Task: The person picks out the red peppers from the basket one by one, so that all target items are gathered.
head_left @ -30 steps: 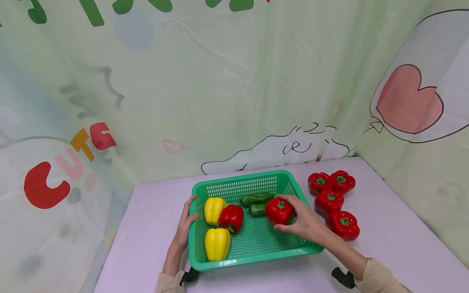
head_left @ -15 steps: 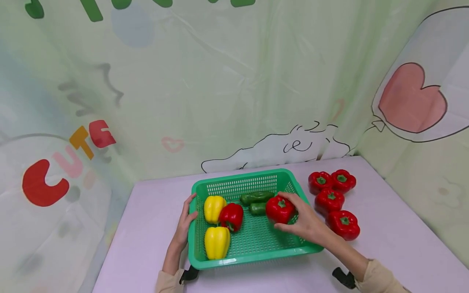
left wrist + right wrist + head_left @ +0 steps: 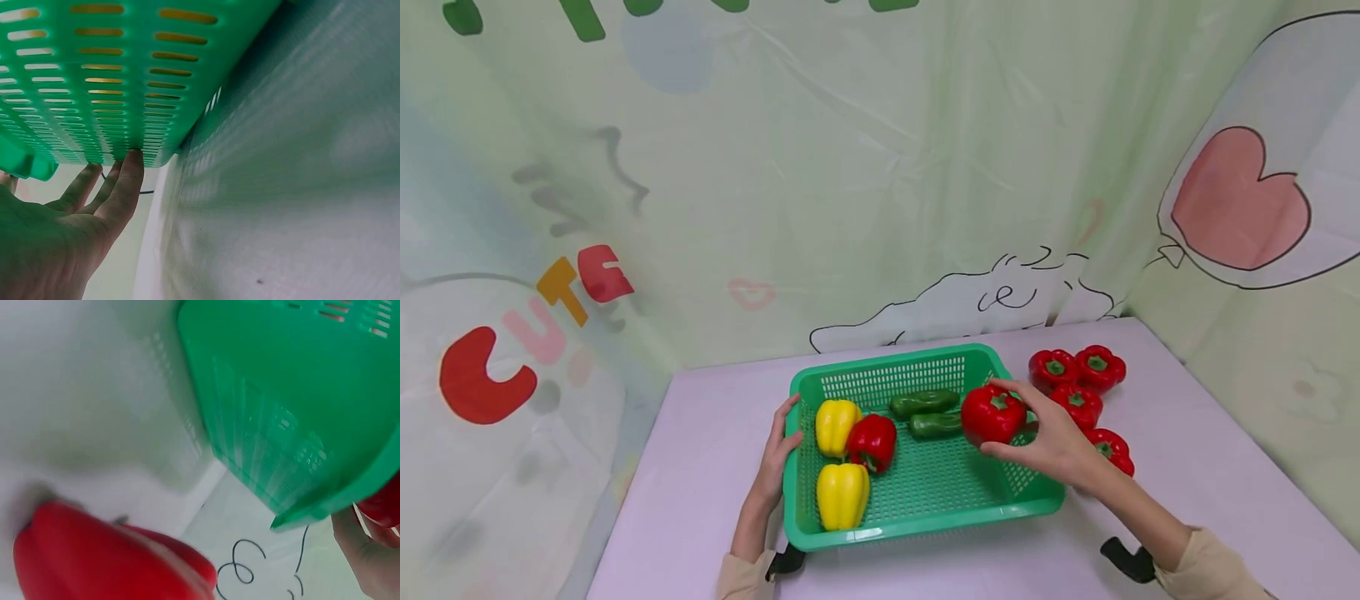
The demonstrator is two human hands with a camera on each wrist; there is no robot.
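My right hand [image 3: 1054, 442] grips a red bell pepper [image 3: 987, 418] between thumb and fingers, over the right part of a green plastic basket [image 3: 940, 522]. In the right wrist view that hand [image 3: 375, 559] shows beyond the basket rim with a sliver of the pepper [image 3: 384, 506]. My left hand [image 3: 771, 458] holds the basket's left rim; in the left wrist view its fingers [image 3: 122, 197] reach along the slotted outer wall [image 3: 100, 69]. Inside the basket lie two yellow bell peppers [image 3: 842, 497], another red bell pepper [image 3: 872, 443] and two dark green peppers [image 3: 925, 403].
Several red bell peppers [image 3: 1099, 368] stand on the pale table [image 3: 715, 433] to the right of the basket; the nearest is partly behind my right hand. One pepper [image 3: 106, 556] looms close in the right wrist view. A printed curtain [image 3: 850, 208] hangs behind the table.
My right hand has moved right and slightly up with the red bell pepper, uncovering more of the lower green pepper. My left hand stays on the rim.
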